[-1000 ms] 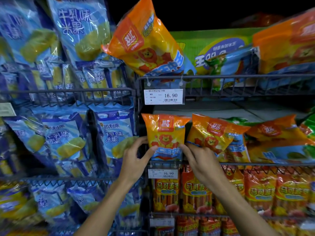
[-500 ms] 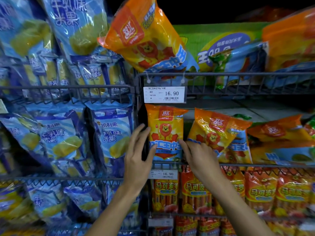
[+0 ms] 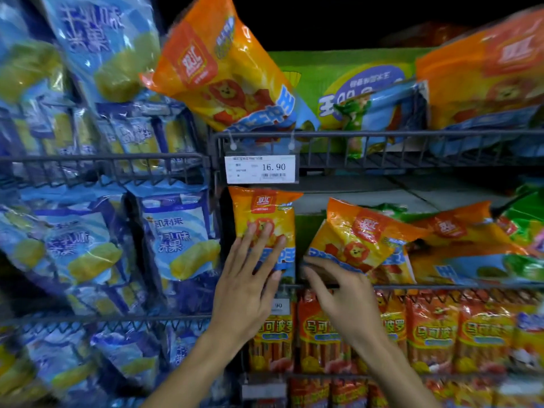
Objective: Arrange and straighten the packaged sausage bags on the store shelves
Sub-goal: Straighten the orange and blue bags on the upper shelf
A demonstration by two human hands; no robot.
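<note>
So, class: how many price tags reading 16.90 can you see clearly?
1: the price tag hangs on the upper shelf rail. A second tag sits below, mostly hidden behind the left hand, showing only "90".

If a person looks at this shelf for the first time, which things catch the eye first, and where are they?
The eye goes first to the two hands at the middle shelf: the left hand lies flat with straight fingers on the upright orange lion bag, and the right hand takes the bottom edge of the tilted orange bag beside it. Above them a large orange bag leans over the top rail, just over the white price tag reading 16.90.
</note>
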